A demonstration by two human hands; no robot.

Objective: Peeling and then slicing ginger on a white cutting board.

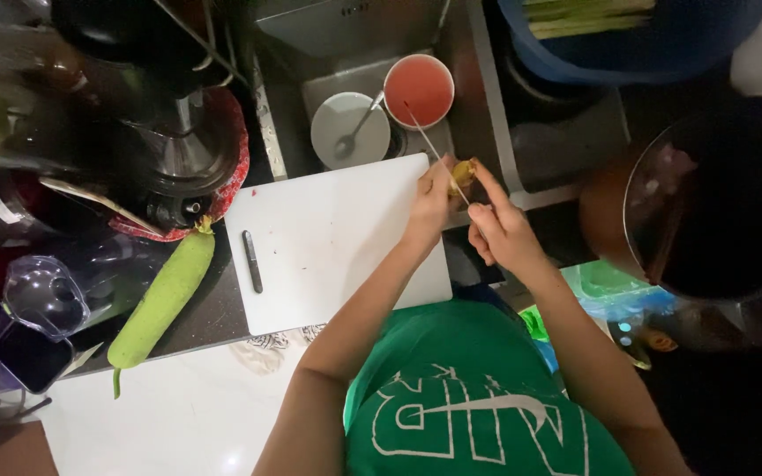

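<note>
Yellowish and small, the bit of vegetable or fruit (462, 170) sits pinched in the left hand (432, 204) right at the far-right corner of the white cutting board (328, 238), just over the edge where the board meets the sink (487, 115). Left fingers are curled tight round it, so it's held up off the board rather than lying on it.

Right hand (497, 231) is closed on a thin knife (434, 145), whose long blade runs up and away to the left, towards the bowl of red liquid (419, 89). So the blade crosses the piece at a slant, and the piece is between both hands, touching the left and just beside the right fingers.

Other stuff: a long green gourd (162, 300) lies diagonally on the dark worktop (213, 313), well to the left, and a dark peeler-like tool (252, 261) rests on the board's left side. White bowl with a spoon (349, 130) is in the sink.
</note>
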